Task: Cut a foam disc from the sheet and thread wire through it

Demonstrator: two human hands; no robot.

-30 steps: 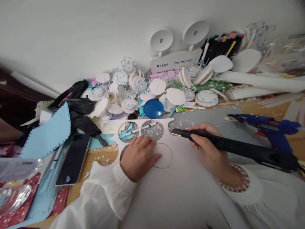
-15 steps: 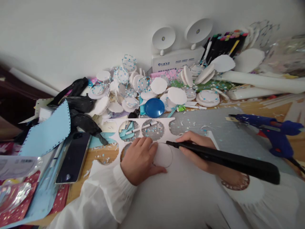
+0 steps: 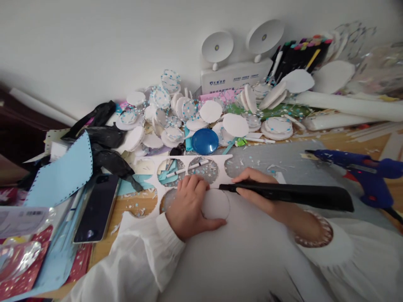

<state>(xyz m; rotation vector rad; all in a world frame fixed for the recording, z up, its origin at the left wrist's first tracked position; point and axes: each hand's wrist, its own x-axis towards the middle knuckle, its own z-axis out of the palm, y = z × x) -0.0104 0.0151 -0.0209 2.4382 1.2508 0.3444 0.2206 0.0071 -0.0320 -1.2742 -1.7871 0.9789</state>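
The tip of the black tool [image 3: 296, 197], gripped in the right hand [image 3: 262, 203], has shifted nearer, to the far edge of the circle [image 3: 216, 203] outlined on the white board [image 3: 239, 256], so it seems set on that line. The left hand [image 3: 189, 212], thumb spread, gripping nothing, rests over the circle's left side.

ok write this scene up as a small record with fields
left hand: resting on flat white holed sheet, by thin-outlined circle
right hand: gripping long black handheld tool, tip at circle's upper edge
beyond sheet: glossy round blue disc, heaped white round pieces
right side: blue glue gun
left side: dark-screened rectangular phone
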